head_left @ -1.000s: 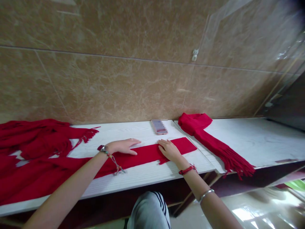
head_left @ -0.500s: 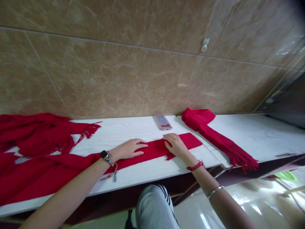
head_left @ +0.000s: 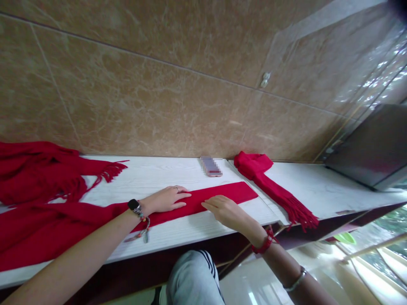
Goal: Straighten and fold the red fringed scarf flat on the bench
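A long red scarf [head_left: 235, 192] lies flat as a narrow folded strip along the white table [head_left: 187, 228], its left part spreading wide and loose. On the strip rests my left hand [head_left: 167, 199], fingers spread and palm down, with a ring on one finger. To its right, my right hand [head_left: 222, 209] is over the strip's near edge, fingers held together and pointing left. Whether anything is under those fingers is hidden.
More red scarves [head_left: 41, 173] lie heaped at the far left. A phone [head_left: 211, 166] lies near the tiled wall. Another red scarf [head_left: 270, 182] with a fringed end lies right of the table seam. A dark grey box [head_left: 372, 144] stands at the far right.
My right hand has moved left and nearer along the strip, its fingers now together. The fringe under it no longer shows. My left hand stays on the scarf, and the view has shifted and tilted.
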Tool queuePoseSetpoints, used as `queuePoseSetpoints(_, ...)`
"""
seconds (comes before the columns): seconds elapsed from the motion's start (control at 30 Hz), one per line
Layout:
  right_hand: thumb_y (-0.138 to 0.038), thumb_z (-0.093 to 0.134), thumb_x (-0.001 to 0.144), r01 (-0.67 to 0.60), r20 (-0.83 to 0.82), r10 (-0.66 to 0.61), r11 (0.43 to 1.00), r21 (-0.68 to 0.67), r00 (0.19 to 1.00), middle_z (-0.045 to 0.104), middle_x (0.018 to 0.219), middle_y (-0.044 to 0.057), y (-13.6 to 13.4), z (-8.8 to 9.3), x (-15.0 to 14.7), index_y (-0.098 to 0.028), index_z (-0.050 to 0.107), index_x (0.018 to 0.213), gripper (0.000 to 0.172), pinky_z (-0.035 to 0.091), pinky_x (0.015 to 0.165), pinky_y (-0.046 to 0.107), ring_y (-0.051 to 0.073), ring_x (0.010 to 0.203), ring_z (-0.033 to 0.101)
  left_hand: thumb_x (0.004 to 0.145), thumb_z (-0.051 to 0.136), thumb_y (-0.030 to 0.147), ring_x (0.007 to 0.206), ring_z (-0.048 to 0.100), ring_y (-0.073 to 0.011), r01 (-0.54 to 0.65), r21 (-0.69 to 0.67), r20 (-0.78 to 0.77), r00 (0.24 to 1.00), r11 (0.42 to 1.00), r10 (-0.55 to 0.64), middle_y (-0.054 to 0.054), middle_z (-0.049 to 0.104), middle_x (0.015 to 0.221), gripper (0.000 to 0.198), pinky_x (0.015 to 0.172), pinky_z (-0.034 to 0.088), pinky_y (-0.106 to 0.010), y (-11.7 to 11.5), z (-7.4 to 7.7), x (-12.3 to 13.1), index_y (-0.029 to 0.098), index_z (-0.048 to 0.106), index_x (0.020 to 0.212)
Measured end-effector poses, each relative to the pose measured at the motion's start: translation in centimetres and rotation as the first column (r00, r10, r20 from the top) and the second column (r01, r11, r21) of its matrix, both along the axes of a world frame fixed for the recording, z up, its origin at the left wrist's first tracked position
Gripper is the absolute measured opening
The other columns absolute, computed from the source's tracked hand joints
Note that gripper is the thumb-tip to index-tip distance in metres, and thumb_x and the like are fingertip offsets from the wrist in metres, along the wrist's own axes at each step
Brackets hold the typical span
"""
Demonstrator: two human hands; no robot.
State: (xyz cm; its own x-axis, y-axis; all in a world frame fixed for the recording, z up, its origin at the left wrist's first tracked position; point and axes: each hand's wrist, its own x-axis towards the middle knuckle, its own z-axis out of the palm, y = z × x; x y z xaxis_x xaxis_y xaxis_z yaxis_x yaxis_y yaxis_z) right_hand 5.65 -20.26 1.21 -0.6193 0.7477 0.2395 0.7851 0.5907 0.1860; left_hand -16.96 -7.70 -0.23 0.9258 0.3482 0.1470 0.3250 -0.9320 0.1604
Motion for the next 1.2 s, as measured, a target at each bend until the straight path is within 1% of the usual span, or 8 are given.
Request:
queuePoseSetpoints(0.2,-0.011,0.051,0.083,0.090,0.149,-0.109,0.987,0.130,0.983,0.065,0.088,0.008,0.6,-0.7,-0.8,-0.012,0.055,0.110,0.027,0.044,0.072,0.030,0.018,0.079,0.058,0.090,0.040,0.036,0.109,0.049,-0.0179,0.011,0.002,0.034,0.999,1.000,-0.011,-0.005,0.052,0.125,0.037,0.096,0.034,-0.030,0.1,-0.1,-0.1,0.024,0.050,0.124)
queuePoseSetpoints(0.37,-0.011,0.053,0.082,0.123,0.134,-0.160,0.961,0.250,0.978,0.061,0.075,0.004,1.1,-1.8,-1.3,-0.012,0.058,0.101,0.019,0.040,0.062,0.031,0.018,0.068,0.054,0.090,0.041,0.034,0.110,0.049,-0.0178,0.003,-0.009,0.043,0.999,1.000,-0.003,-0.006,0.052,0.124,0.036,0.097,0.034,-0.030,0.1,0.0,-0.2,0.024,0.051,0.123)
queuePoseSetpoints(0.57,-0.013,0.054,0.082,0.137,0.074,-0.170,0.935,0.328,0.983,0.057,0.074,0.004,1.4,-2.2,-2.0,-0.015,0.057,0.083,0.004,0.035,0.063,0.032,0.018,0.069,0.049,0.089,0.041,0.033,0.109,0.050,-0.0173,-0.010,-0.033,0.065,0.998,0.999,0.012,-0.006,0.053,0.123,0.035,0.097,0.034,-0.029,-0.2,0.2,-0.2,0.023,0.052,0.121)
queuePoseSetpoints(0.73,-0.013,0.052,0.083,0.192,-0.023,-0.197,0.917,0.350,0.980,0.054,0.074,0.003,1.7,-2.9,-1.9,-0.017,0.055,0.076,0.008,0.032,0.061,0.032,0.018,0.069,0.046,0.088,0.041,0.033,0.104,0.051,-0.0170,-0.076,-0.101,0.137,0.986,0.992,0.089,-0.007,0.057,0.115,0.034,0.094,0.034,-0.028,-0.5,0.2,0.4,0.020,0.055,0.117)
queuePoseSetpoints(0.9,-0.013,0.052,0.083,0.219,-0.095,-0.198,0.914,0.342,0.976,0.053,0.071,0.002,1.7,-3.3,-1.7,-0.016,0.055,0.077,0.008,0.031,0.060,0.032,0.017,0.067,0.044,0.081,0.043,0.037,0.071,0.055,-0.0162,-0.296,-0.329,0.005,0.949,0.897,0.315,-0.004,0.065,0.081,0.034,0.068,0.040,-0.025,1.0,1.4,2.5,0.014,0.063,0.098)
queuePoseSetpoints(1.03,-0.015,0.052,0.084,0.183,-0.109,-0.154,0.922,0.341,0.982,0.053,0.073,0.002,1.6,-2.9,-1.9,-0.016,0.056,0.084,0.004,0.031,0.061,0.032,0.017,0.068,0.044,0.071,0.048,0.041,0.061,0.046,-0.0135,-0.260,-0.521,-0.165,0.965,0.813,0.203,0.000,0.057,0.064,0.030,0.056,0.033,-0.023,2.9,2.7,4.2,0.014,0.060,0.066)
queuePoseSetpoints(1.1,-0.016,0.053,0.084,0.140,-0.088,-0.116,0.928,0.346,0.989,0.053,0.075,0.002,1.6,-2.6,-2.0,-0.016,0.056,0.088,0.005,0.031,0.060,0.032,0.017,0.069,0.044,0.068,0.049,0.040,0.060,0.043,-0.0126,-0.226,-0.569,-0.178,0.973,0.791,0.149,0.001,0.054,0.062,0.027,0.056,0.032,-0.022,3.4,3.2,4.6,0.015,0.057,0.062)
queuePoseSetpoints(1.2,-0.016,0.053,0.084,0.062,-0.030,-0.055,0.937,0.343,0.998,0.053,0.075,0.002,1.5,-2.2,-2.2,-0.016,0.055,0.085,0.002,0.031,0.059,0.032,0.017,0.069,0.044,0.065,0.051,0.039,0.065,0.044,-0.0133,-0.232,-0.573,-0.159,0.972,0.786,0.171,0.001,0.055,0.068,0.026,0.060,0.033,-0.022,3.5,3.6,4.6,0.014,0.058,0.067)
